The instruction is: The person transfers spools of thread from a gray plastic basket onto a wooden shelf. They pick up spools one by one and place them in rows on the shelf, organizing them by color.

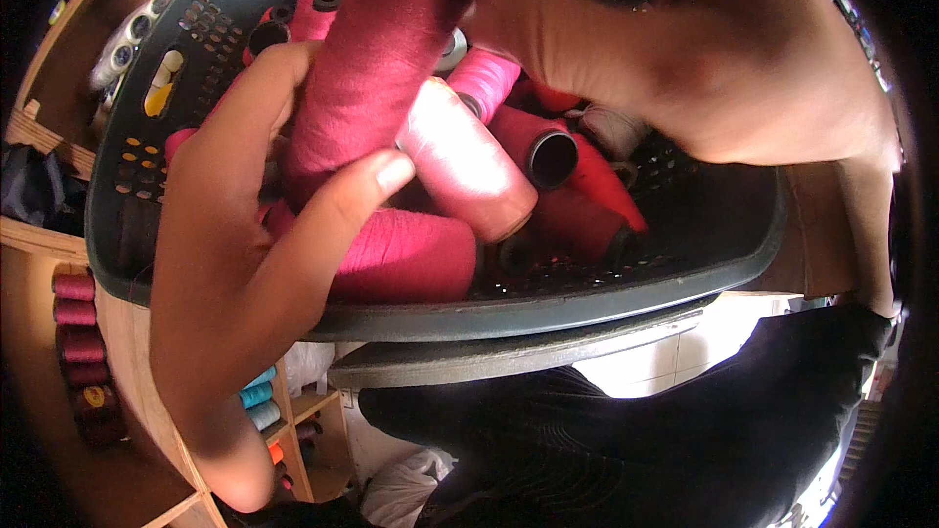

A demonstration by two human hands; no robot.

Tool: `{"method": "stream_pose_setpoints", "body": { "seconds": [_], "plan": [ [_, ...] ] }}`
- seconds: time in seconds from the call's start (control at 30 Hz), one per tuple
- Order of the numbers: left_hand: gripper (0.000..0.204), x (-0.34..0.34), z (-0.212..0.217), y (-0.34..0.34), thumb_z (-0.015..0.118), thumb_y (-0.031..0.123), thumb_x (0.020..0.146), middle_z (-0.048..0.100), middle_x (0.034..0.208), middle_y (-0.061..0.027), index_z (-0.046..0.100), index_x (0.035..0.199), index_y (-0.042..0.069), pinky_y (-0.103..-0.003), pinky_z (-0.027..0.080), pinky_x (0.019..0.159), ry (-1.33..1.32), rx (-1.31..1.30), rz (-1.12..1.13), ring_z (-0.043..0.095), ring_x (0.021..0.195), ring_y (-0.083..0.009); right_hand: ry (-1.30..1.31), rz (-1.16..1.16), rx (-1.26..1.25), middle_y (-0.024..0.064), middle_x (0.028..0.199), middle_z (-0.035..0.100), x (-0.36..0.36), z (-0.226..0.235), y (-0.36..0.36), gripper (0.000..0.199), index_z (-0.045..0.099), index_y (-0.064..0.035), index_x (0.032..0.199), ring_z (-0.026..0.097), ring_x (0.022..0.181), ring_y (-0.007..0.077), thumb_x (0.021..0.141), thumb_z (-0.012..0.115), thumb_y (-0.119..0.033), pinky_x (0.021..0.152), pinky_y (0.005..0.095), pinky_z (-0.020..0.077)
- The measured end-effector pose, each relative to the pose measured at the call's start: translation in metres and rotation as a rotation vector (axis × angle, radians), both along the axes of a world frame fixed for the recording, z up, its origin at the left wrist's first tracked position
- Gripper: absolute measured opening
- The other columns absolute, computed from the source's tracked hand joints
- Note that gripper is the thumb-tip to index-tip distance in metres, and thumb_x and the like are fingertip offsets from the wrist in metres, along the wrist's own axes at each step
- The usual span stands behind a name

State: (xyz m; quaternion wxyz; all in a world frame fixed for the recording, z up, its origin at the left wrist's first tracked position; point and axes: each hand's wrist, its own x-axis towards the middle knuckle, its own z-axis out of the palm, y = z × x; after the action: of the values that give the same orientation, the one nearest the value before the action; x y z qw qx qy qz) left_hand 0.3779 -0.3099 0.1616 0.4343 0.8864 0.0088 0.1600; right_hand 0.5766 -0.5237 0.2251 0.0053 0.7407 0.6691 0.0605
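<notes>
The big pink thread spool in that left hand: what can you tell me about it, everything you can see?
The spool is a tall cone wound smooth with deep pink thread, with a black rim at its top end. It leans slightly, top toward the upper right, above a dark grey plastic basket full of other pink and red spools. The left hand wraps it, thumb across the front. The right hand hovers by its top.

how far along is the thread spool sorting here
Partly done, at a guess: maroon spools and blue ones already sit in the wooden shelf. In hand: the left hand grips a magenta thread cone, while the right hand reaches into the dark basket. Left: many pink and red cones remain inside.
</notes>
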Motion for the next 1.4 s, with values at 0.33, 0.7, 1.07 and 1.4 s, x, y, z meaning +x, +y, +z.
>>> {"method": "stream_pose_setpoints", "body": {
  "seconds": [0.33, 0.7, 1.07, 1.4],
  "plan": [
    [0.036, -0.013, -0.016, 0.001, 0.066, 0.015, 0.099, 0.066, 0.111, -0.007, 0.056, 0.132, 0.003, -0.029, 0.046, 0.09, -0.105, 0.139, 0.31, 0.06, 0.098, -0.014, 0.488, -0.218, -0.551, 0.0292, 0.097, 0.068, -0.034, -0.047, 0.022, 0.091, 0.022, 0.0121, 0.149, 0.069, 0.096, 0.0473, 0.088, 0.079, -0.023, 0.083, 0.0477, 0.0552],
    [0.024, -0.02, -0.013, 0.004, 0.064, 0.014, 0.1, 0.063, 0.101, -0.0043, 0.058, 0.12, 0.003, -0.029, 0.045, 0.088, -0.117, 0.21, 0.363, 0.057, 0.092, -0.0132, 0.134, -0.194, -0.241, 0.0298, 0.1, 0.067, -0.024, -0.086, 0.04, 0.072, 0.047, -0.0049, 0.135, 0.07, 0.097, 0.0469, 0.074, 0.083, -0.017, 0.082, 0.0514, 0.0574],
    [0.03, -0.017, -0.021, 0.026, 0.062, 0.016, 0.093, 0.07, 0.095, -0.0077, 0.062, 0.117, -0.001, -0.03, 0.051, 0.086, -0.412, -0.253, 0.359, 0.069, 0.089, -0.0169, 0.497, 0.332, -0.116, 0.0196, 0.117, 0.071, -0.001, 0.053, 0.053, 0.067, 0.057, -0.0033, 0.132, 0.07, 0.113, 0.0329, 0.073, 0.087, -0.007, 0.098, 0.0428, 0.0564],
    [0.033, -0.155, -0.01, 0.046, 0.066, 0.026, 0.1, 0.069, 0.118, -0.0139, 0.06, 0.122, 0.002, -0.045, 0.057, 0.094, -1.0, -0.841, 0.092, 0.068, 0.11, -0.0294, 0.401, 0.871, -0.002, 0.0184, 0.127, 0.067, -0.159, 0.06, 0.146, 0.083, 0.041, -0.0035, 0.141, 0.068, 0.116, 0.0254, 0.075, 0.091, -0.007, 0.099, 0.0375, 0.0568]
  ]
}}
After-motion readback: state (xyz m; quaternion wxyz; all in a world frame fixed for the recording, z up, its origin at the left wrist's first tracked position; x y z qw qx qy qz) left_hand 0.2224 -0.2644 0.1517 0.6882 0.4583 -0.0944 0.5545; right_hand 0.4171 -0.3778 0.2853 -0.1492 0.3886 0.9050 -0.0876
